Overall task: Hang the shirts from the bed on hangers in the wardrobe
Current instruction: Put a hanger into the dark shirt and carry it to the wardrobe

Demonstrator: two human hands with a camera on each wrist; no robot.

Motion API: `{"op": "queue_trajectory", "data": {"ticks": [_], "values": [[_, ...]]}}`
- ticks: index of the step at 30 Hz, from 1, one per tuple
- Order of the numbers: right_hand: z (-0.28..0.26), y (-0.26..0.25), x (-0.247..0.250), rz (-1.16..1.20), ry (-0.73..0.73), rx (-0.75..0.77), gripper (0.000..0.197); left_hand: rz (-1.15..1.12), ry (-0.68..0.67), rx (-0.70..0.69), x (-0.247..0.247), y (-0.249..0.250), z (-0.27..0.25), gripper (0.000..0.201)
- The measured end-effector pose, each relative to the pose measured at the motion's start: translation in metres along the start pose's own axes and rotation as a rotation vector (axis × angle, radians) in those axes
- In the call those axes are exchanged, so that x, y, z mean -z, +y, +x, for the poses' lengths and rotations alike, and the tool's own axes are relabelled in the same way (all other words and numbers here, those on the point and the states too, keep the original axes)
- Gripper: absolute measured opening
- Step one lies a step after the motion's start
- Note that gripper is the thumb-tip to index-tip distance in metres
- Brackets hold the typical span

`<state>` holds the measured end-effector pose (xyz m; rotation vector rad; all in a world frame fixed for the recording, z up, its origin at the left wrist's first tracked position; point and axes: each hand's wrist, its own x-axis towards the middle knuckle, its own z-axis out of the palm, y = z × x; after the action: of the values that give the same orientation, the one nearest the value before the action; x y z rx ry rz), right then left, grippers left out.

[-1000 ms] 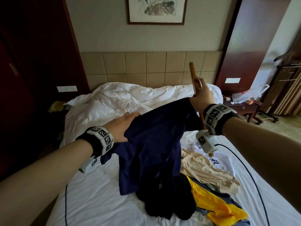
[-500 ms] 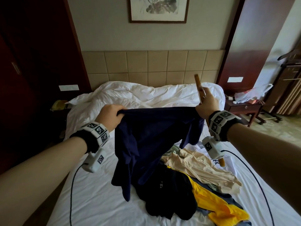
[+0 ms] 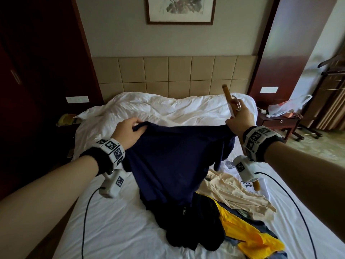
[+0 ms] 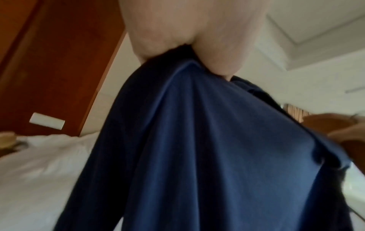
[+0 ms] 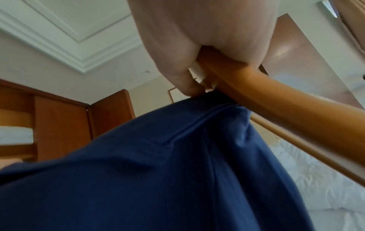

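A hotel bedroom with a tan padded headboard [image 3: 171, 75], a framed picture [image 3: 180, 10] on the wall above it, and dark reddish wood panels on both sides. A bed [image 3: 115, 221] with white sheets fills the lower middle of the head view, its rumpled white duvet [image 3: 168, 111] bunched toward the headboard. A small wooden nightstand [image 3: 280, 121] stands to the right of the bed with a plastic bag on top. A navy blue shirt [image 3: 171, 165] is held up above the bed, stretched between the two hands, its lower part hanging down onto a pile of clothes. That pile lies on the mattress toward the right: a black garment [image 3: 192, 230], a beige garment [image 3: 229, 189] and a yellow garment [image 3: 248, 234], overlapping one another. The left hand [image 3: 128, 130] has its grip clamped on one top corner of the navy shirt, fingers and thumb curled over the fabric edge. The right hand [image 3: 240, 120] has its grip closed around a wooden hanger [image 3: 228, 98], and its fingertips also pinch the other top corner of the shirt against it, as the right wrist view shows. The hanger's one arm points up above the hand, and its other end shows below the wrist. Both wrists wear black bands with white marker blocks, and a black cable trails from each across the sheet.
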<state>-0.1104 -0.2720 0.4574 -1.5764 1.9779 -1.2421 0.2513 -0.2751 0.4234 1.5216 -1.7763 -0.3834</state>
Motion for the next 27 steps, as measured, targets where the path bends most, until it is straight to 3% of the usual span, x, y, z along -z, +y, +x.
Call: {"op": "queue_trajectory", "data": {"ticks": [3, 8, 12, 14, 16, 19, 20, 22, 24, 27], "values": [[0.002, -0.003, 0.003, 0.054, -0.011, -0.023, 0.069, 0.051, -0.025, 0.018, 0.0, -0.006, -0.002, 0.031], [0.0, -0.023, 0.0, 0.199, -0.109, -0.007, 0.066, -0.151, 0.011, 0.166, -0.003, -0.012, 0.004, 0.026], [-0.004, -0.038, -0.004, 0.215, -0.212, 0.086, 0.07, -0.319, 0.055, 0.215, -0.008, 0.003, -0.005, 0.041], [-0.008, -0.04, -0.003, 0.089, -0.283, 0.169, 0.087, -0.296, 0.034, 0.155, -0.008, 0.009, -0.01, 0.035], [-0.011, -0.039, -0.002, -0.036, -0.341, 0.267, 0.092, -0.223, -0.101, 0.051, -0.004, 0.012, -0.019, 0.009], [-0.006, -0.032, -0.003, -0.173, -0.323, 0.251, 0.087, 0.169, -0.309, -0.178, -0.003, 0.008, -0.03, 0.049], [-0.002, -0.029, -0.006, -0.212, -0.305, 0.225, 0.087, 0.221, -0.28, -0.25, -0.004, 0.011, -0.033, 0.046], [0.001, -0.022, -0.01, -0.244, -0.281, 0.186, 0.086, 0.083, -0.149, -0.313, -0.007, 0.015, -0.038, 0.027], [0.003, -0.016, -0.015, -0.252, -0.264, 0.169, 0.08, -0.125, -0.092, -0.202, -0.009, 0.017, -0.037, 0.017], [0.005, -0.011, -0.017, -0.272, -0.264, 0.156, 0.074, -0.235, -0.162, -0.064, -0.01, 0.023, -0.033, 0.014]]}}
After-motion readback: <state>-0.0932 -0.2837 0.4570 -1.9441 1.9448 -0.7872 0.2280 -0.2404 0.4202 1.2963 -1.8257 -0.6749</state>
